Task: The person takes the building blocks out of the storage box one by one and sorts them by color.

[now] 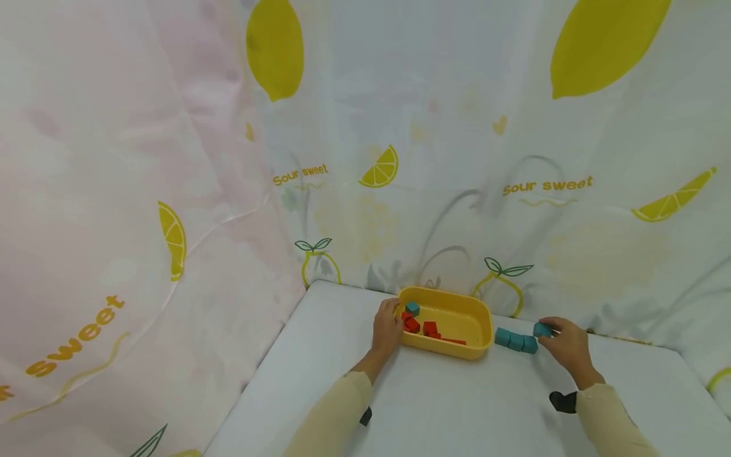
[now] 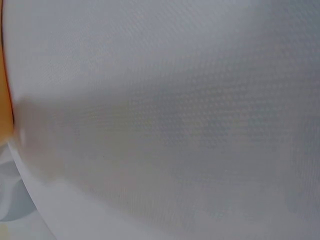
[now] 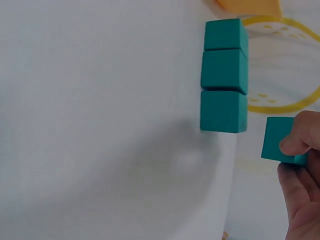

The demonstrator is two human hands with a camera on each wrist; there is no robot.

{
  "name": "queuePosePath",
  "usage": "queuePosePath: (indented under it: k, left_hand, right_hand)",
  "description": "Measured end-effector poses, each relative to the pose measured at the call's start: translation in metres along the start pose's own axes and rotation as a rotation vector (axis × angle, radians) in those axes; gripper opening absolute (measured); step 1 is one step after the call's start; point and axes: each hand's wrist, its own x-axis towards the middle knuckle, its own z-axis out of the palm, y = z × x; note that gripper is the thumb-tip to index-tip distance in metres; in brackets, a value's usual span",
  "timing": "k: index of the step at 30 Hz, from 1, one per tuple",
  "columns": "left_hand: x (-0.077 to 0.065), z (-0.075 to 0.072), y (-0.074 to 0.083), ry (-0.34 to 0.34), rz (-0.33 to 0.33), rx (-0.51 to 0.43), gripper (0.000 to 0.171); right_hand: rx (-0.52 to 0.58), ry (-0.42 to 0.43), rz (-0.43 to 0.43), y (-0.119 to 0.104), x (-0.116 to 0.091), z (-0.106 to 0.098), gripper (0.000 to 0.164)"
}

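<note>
In the head view my left hand [image 1: 387, 325] holds the left end of a yellow plastic tub [image 1: 462, 306], its fingers at the rim. The left wrist view catches only a sliver of the tub [image 2: 5, 110]; that hand is out of its frame. My right hand [image 1: 570, 348] pinches a teal cube [image 3: 276, 137] between thumb and fingers, raised off the table. Just left of it, three teal cubes [image 3: 223, 111] stand in a touching row on the table. Inside the tub lie several red blocks [image 1: 429, 329] and one teal block [image 1: 412, 309], mostly towards its left end.
The white table [image 1: 445, 406] meets a lemon-printed curtain [image 1: 434, 158] right behind the tub and cubes. Another stretch of curtain [image 1: 114, 209] runs along the table's left edge.
</note>
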Motion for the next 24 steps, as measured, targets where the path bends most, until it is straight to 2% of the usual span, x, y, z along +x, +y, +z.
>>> queuePosePath:
  k: [4,8,16,20,24]
  left_hand:
    - [0.001,0.001,-0.003,0.020,0.015,0.004,0.037]
    - [0.001,0.003,-0.003,0.015,0.002,0.008,0.037]
    - [0.000,0.002,0.000,0.022,0.009,0.012,0.037]
    - [0.000,0.001,0.000,0.011,0.008,0.022,0.037]
    - [0.000,0.002,-0.002,0.030,0.032,0.013,0.037]
  right_hand:
    - [-0.019,-0.010,0.036,0.009,-0.005,0.003,0.034]
    - [-0.046,-0.036,0.076,0.012,-0.009,0.004,0.035]
    - [-0.079,-0.052,0.066,0.014,-0.010,0.001,0.031]
    - [-0.088,-0.078,0.077,0.021,-0.012,0.005,0.030]
    - [-0.071,-0.077,0.102,0.027,-0.014,0.013,0.032]
